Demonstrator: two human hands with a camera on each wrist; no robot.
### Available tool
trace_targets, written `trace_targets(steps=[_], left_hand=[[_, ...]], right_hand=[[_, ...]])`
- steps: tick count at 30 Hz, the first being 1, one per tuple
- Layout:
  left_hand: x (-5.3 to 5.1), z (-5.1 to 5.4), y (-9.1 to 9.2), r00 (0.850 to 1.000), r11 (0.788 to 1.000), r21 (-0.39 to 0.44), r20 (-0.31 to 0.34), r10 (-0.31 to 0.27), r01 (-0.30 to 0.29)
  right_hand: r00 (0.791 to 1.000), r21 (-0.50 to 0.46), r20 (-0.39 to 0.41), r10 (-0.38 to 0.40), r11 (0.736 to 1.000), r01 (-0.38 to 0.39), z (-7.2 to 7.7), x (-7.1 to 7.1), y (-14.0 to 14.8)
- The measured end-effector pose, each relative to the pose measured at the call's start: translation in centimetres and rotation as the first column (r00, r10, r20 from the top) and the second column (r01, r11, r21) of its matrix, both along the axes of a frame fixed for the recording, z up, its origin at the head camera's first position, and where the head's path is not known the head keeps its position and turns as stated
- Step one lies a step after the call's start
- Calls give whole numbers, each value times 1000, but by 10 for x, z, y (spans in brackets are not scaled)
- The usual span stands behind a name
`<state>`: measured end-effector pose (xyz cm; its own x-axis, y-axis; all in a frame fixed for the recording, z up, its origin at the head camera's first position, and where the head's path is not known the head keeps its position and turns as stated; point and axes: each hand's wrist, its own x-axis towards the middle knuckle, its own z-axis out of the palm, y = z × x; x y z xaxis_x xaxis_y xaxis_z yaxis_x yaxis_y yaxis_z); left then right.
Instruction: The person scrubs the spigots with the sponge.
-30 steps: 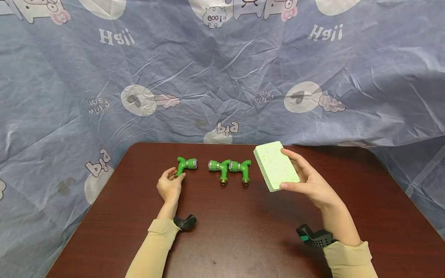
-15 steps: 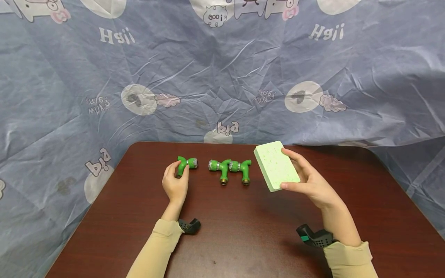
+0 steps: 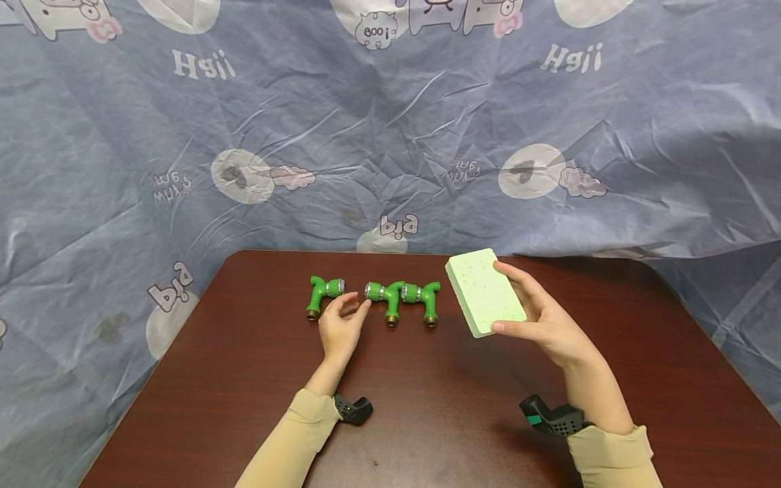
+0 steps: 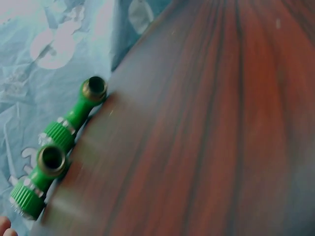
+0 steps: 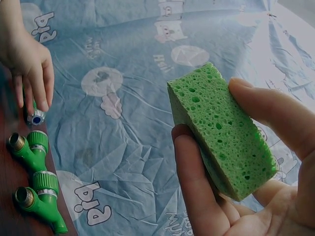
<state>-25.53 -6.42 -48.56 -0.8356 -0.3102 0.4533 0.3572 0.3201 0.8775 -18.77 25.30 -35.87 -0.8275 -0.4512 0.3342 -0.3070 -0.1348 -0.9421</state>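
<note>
Three green taps with brass ends lie near the table's back edge: a left tap (image 3: 316, 298), a middle tap (image 3: 392, 301) and a right tap (image 3: 430, 303). My left hand (image 3: 340, 332) is between the left and middle taps, fingers loosely bent with a gap to the thumb, holding nothing. Its fingertips show at the corner of the left wrist view. My right hand (image 3: 552, 325) grips a light green sponge (image 3: 486, 291) by its edges, raised above the table. The right wrist view shows the porous sponge (image 5: 224, 132) between thumb and fingers.
The dark red-brown table (image 3: 427, 420) has a blue printed cloth (image 3: 366, 135) hanging behind it and at its sides. Black devices are strapped on both wrists, such as the right one (image 3: 558, 418).
My left hand has moved right, away from the left tap, towards the middle one. The left tap's brass end has come into view. My right hand and the sponge have stayed in place.
</note>
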Motion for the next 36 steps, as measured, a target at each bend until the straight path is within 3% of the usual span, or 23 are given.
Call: trace_targets(steps=[6,14,20,24,30,36], left_hand=[[0,-4,16,995,999,-33,102,-20,23],[3,-3,34,967,984,-163,253,-29,72],[-1,-6,40,972,959,-283,233,41,27],[-1,-7,43,973,947,-321,223,54,21],[0,-8,43,977,949,-315,208,47,21],[-3,-10,41,989,967,-253,134,68,-32]], right_hand=[[1000,4,-4,-5,1000,5,1,0,0],[1000,1,3,-6,1000,6,2,1,0],[1000,3,7,-9,1000,9,2,2,0],[1000,0,6,-7,1000,7,2,1,0],[1000,4,9,-18,1000,18,3,1,1],[1000,3,11,-17,1000,17,2,2,1]])
